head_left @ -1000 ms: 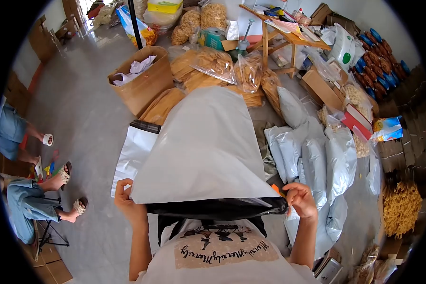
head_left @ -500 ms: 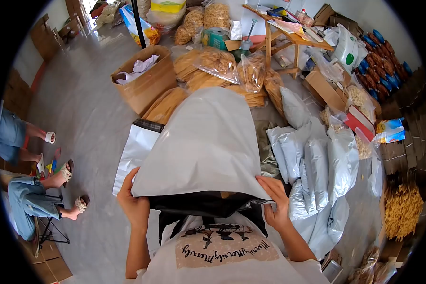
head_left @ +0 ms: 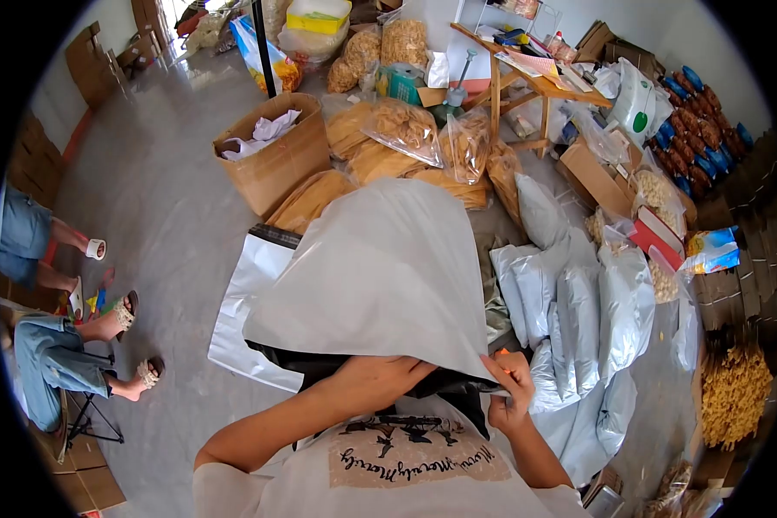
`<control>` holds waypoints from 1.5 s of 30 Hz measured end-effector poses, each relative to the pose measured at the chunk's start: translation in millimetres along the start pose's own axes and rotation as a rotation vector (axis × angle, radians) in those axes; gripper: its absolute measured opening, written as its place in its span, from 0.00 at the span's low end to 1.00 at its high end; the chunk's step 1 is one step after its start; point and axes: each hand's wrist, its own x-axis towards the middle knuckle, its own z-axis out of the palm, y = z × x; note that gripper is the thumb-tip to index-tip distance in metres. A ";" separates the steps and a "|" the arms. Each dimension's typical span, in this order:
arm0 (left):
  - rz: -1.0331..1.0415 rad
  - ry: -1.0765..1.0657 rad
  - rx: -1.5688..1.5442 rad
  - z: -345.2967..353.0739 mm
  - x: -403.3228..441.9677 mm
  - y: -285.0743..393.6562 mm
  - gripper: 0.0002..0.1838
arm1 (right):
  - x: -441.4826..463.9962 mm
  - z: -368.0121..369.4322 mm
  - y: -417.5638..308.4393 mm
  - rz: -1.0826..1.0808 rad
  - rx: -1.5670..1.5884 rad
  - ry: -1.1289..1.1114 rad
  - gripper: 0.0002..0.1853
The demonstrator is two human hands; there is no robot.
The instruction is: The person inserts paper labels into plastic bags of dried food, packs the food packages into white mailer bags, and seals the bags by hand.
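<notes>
A large grey plastic mailing bag [head_left: 371, 268] with a black inside is spread in front of me, its mouth towards my body. My right hand [head_left: 514, 384] pinches the right corner of that mouth; a small orange spot shows by its fingers, too small to name. My left hand [head_left: 380, 380] lies across the middle of the mouth, closed at the rim, fingertips partly hidden by the plastic. Another flat silver-grey mailing bag [head_left: 246, 302] lies beneath the left side of the large one.
Several filled grey bags [head_left: 578, 293] are piled on the right. A cardboard box [head_left: 276, 164] and clear bags of dried food [head_left: 403, 129] stand ahead. Behind them is a wooden table [head_left: 570, 90]. Two people's legs [head_left: 56, 354] show on the left.
My left hand has let go of the bag's left corner and moved right to the middle of the mouth. The bag's left side has sagged. My right hand stays at its corner.
</notes>
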 end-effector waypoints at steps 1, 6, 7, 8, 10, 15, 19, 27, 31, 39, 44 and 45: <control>-0.001 0.002 0.003 2.7 2.4 -0.9 0.21 | 2.0 -2.0 -1.8 -0.004 0.000 0.000 0.27; -0.221 -0.030 -0.007 6.0 19.6 0.4 0.15 | 2.3 -5.7 -4.8 -0.207 -0.041 -0.043 0.23; -0.224 -0.030 -0.007 4.9 21.7 0.2 0.15 | 1.2 -5.2 -3.5 -0.208 -0.040 -0.045 0.23; -0.236 -0.123 -0.106 4.1 23.0 0.1 0.15 | -0.2 -4.8 -2.5 -0.135 -0.018 -0.056 0.22; -0.245 -0.214 -0.202 0.9 25.1 0.1 0.15 | 6.7 -5.1 -5.8 -0.066 0.003 -0.065 0.20; -0.267 -0.091 -0.379 -16.0 22.9 0.4 0.10 | 17.0 2.9 0.7 -0.038 0.166 -0.048 0.06; 0.093 0.265 -0.089 -52.4 -4.9 -5.7 0.14 | 11.0 -0.4 3.7 0.037 0.237 0.009 0.09; -0.352 0.135 0.141 -45.8 -24.0 -36.5 0.24 | 9.1 2.4 11.8 0.037 0.260 0.106 0.20; -0.298 0.222 0.089 -36.6 -20.0 -35.3 0.14 | 35.5 -7.9 -13.8 -0.066 0.105 0.128 0.07; -0.463 0.277 -0.075 -47.6 -15.1 -19.6 0.17 | 68.4 53.1 -58.4 -0.113 -0.157 -0.709 0.22; -0.544 0.266 0.088 -68.8 -27.8 -7.5 0.19 | 66.1 108.0 -44.1 -0.241 -0.069 -0.493 0.18; -0.396 0.267 0.087 -63.2 -29.8 -5.5 0.19 | 65.0 110.9 -46.5 -0.184 -0.023 -0.521 0.18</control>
